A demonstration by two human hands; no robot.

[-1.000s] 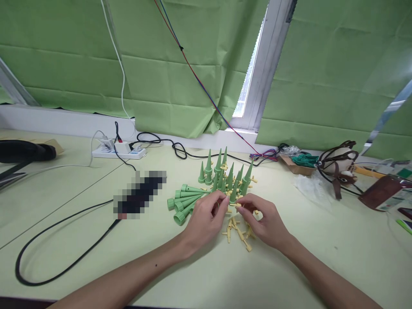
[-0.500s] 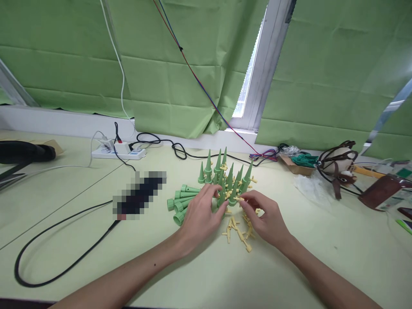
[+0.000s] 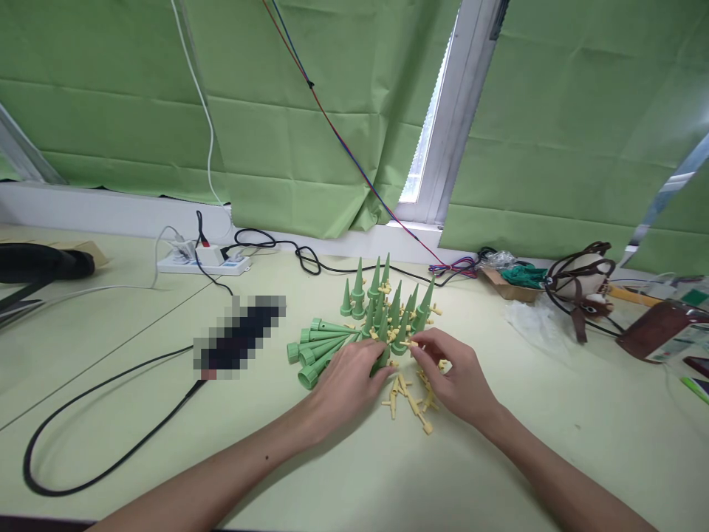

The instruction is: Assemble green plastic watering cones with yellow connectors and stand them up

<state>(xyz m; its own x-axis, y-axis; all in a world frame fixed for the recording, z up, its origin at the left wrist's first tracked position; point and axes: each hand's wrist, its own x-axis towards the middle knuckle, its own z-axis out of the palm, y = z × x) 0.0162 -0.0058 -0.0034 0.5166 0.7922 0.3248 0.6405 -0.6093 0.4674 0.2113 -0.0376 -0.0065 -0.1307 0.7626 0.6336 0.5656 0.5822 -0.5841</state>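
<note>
My left hand (image 3: 354,373) curls around the lower part of an upright green plastic spike (image 3: 382,332), its base partly hidden by the fingers. Just to the right, my right hand (image 3: 451,369) pinches a small pale-yellow valve-like piece (image 3: 408,343) between thumb and fingertips. Behind both hands a cluster of green spikes (image 3: 396,304) stands point up, with several yellow pieces attached to them. Left of the cluster, more green spikes (image 3: 321,349) lie on their sides, partly covered by my left hand. Loose yellow pieces (image 3: 413,403) are heaped between my wrists.
On the pale table (image 3: 233,458) lies a blurred-out dark object (image 3: 241,332) with a black cable (image 3: 111,473). A white power strip (image 3: 204,262) sits at the back left. To the right are a plastic bag (image 3: 537,325), a cardboard box (image 3: 507,284) and a brown container (image 3: 659,325).
My left hand has come down and toward me, its fingers lower around the green spike. The right hand, with the yellow piece, has shifted slightly left.
</note>
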